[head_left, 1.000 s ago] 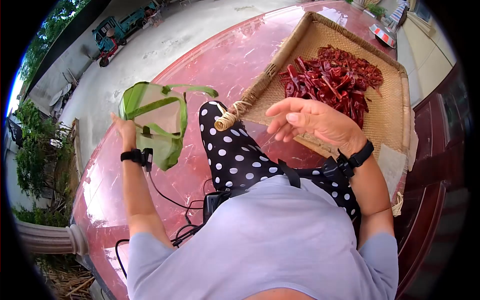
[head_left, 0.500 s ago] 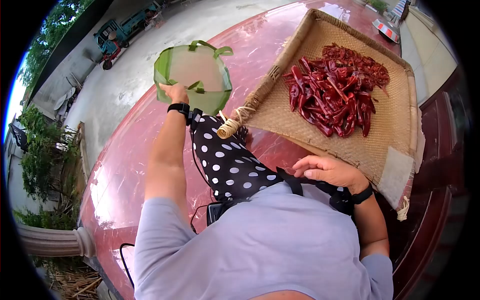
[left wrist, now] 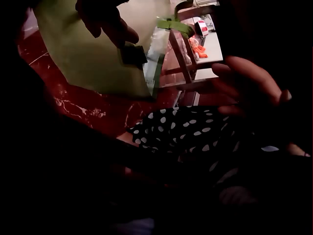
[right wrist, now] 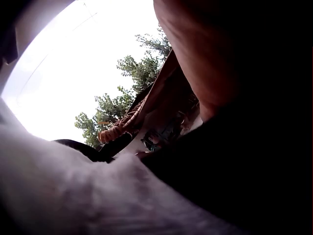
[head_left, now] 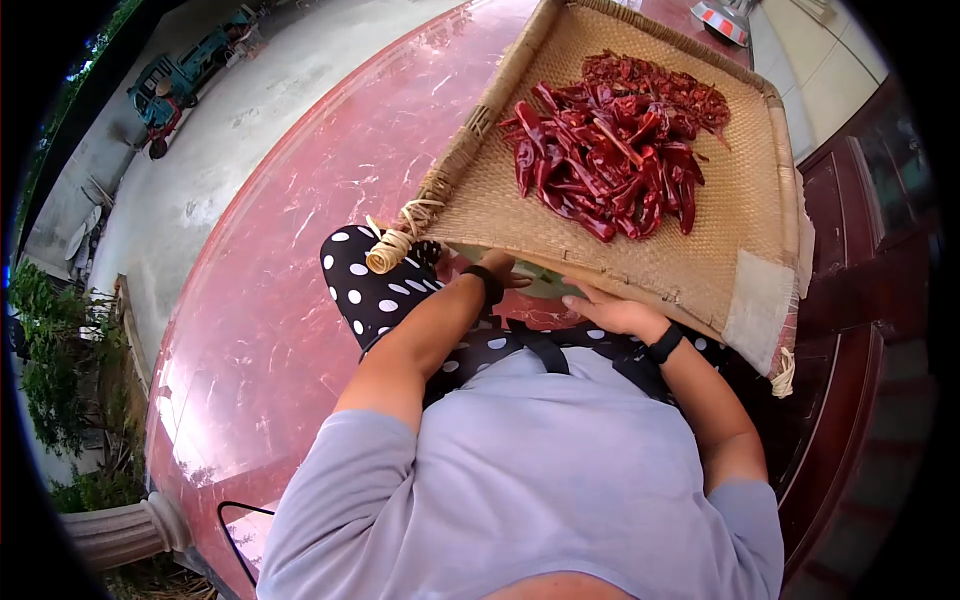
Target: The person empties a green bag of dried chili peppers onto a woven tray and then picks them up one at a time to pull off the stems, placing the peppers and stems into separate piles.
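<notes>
My left hand (head_left: 507,270) reaches to the bag (left wrist: 93,63) beside the tray (head_left: 750,175), grip unclear; my right hand (head_left: 628,314) extends empty fingers.

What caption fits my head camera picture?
Left hand at a green bag, right hand nearby, beside a tray of red chilies.

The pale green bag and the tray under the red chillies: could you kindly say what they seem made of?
The tray looks like matt woven bamboo or similar plant strips: its tan surface shows a fine weave. The bag looks like thin, dull fabric or plastic; it looks smooth with no visible weave, and dim light hides which.
</notes>
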The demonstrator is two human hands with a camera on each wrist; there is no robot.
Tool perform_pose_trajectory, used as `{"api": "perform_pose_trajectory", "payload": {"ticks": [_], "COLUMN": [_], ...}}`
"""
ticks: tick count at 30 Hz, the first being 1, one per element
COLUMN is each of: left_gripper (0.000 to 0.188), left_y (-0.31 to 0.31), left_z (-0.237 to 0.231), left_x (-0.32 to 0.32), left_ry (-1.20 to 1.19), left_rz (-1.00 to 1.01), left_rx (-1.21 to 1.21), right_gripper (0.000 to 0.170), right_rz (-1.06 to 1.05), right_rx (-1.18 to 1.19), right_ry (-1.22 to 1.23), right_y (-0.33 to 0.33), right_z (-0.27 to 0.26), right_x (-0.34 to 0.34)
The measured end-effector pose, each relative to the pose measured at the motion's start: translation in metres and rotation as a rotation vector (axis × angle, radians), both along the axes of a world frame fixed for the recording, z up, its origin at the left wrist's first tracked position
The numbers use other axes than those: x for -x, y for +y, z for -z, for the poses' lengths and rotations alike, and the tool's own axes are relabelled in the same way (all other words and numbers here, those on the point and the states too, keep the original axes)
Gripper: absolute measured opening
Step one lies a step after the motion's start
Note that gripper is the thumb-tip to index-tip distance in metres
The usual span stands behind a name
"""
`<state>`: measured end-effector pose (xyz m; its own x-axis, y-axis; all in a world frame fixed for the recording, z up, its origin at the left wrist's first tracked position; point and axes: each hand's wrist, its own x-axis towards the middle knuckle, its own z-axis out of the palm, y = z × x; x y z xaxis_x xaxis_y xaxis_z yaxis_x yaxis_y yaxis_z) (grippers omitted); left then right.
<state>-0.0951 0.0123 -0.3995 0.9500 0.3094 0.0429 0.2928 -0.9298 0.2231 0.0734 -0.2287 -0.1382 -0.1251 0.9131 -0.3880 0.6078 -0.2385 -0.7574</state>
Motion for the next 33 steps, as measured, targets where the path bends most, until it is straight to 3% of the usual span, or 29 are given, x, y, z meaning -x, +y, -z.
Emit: {"api": "perform_pose_trajectory", "payload": {"ticks": [1,4,5,8,9,12,13,16,17,18,19,21,23,25,28,30,31,33], "left_gripper": [0.079,0.078,0.077,0.072,0.07,0.042,0.042,0.043,0.044,0.046,0.048,0.053,0.051,0.049,0.046,0.043,0.038,0.036], "left_y": [-0.014,-0.035,-0.044,-0.067,-0.074,-0.064,-0.058,-0.032,-0.038,-0.052,-0.069,-0.086,-0.079,-0.077,-0.079,-0.067,-0.06,-0.027], "left_z": [0.008,-0.003,-0.027,-0.135,-0.152,-0.129,-0.118,-0.045,-0.061,-0.107,-0.159,-0.217,-0.172,-0.127,-0.114,-0.148,-0.139,-0.062], "left_x": [-0.013,-0.02,-0.013,-0.009,-0.006,0.002,0.0,-0.006,-0.005,-0.004,0.001,0.001,-0.003,-0.007,-0.018,-0.017,-0.008,0.014], "left_ry": [-0.083,-0.088,0.001,0.389,0.545,0.652,0.656,0.654,0.661,0.659,0.633,0.552,0.383,0.411,0.697,0.823,0.679,0.798], "left_rz": [0.013,0.018,0.038,0.048,0.045,0.244,0.123,-0.244,-0.341,-0.418,-0.467,-0.465,-0.236,-0.138,-0.187,-0.218,-0.28,-0.08], "left_rx": [-0.043,0.05,0.146,0.23,0.23,0.135,0.165,0.254,0.251,0.213,0.183,0.13,0.049,-0.06,-0.069,0.193,0.228,0.204], "right_gripper": [0.059,0.058,0.058,0.059,0.059,0.058,0.049,0.047,0.046,0.044,0.041,0.037,0.036,0.035,0.033,0.035,0.037,0.04], "right_rz": [0.008,-0.042,0.002,0.089,0.088,-0.09,-0.102,-0.059,-0.059,-0.075,-0.115,-0.216,-0.251,-0.194,0.127,0.331,0.433,0.296], "right_rx": [-0.097,0.006,-0.152,-0.005,-0.012,0.271,0.251,0.276,0.27,0.233,0.219,0.217,0.252,0.296,-0.013,-0.299,-0.445,-0.121], "right_ry": [-0.115,-0.451,-0.476,-0.558,-0.504,-0.405,-0.24,0.05,0.143,0.227,0.228,0.149,-0.007,-0.166,-0.588,-0.603,-0.61,-0.635], "right_y": [0.003,0.015,0.015,0.022,0.026,0.04,0.038,0.035,0.033,0.032,0.034,0.038,0.038,0.039,0.024,0.024,0.023,0.021], "right_z": [0.022,0.023,0.07,0.078,0.118,0.129,0.121,0.165,0.174,0.173,0.171,0.166,0.16,0.139,0.123,0.179,0.2,0.174], "right_x": [-0.007,-0.004,-0.014,-0.001,-0.009,-0.005,-0.005,-0.019,-0.022,-0.023,-0.024,-0.025,-0.02,-0.009,-0.008,-0.026,-0.034,-0.035]}}
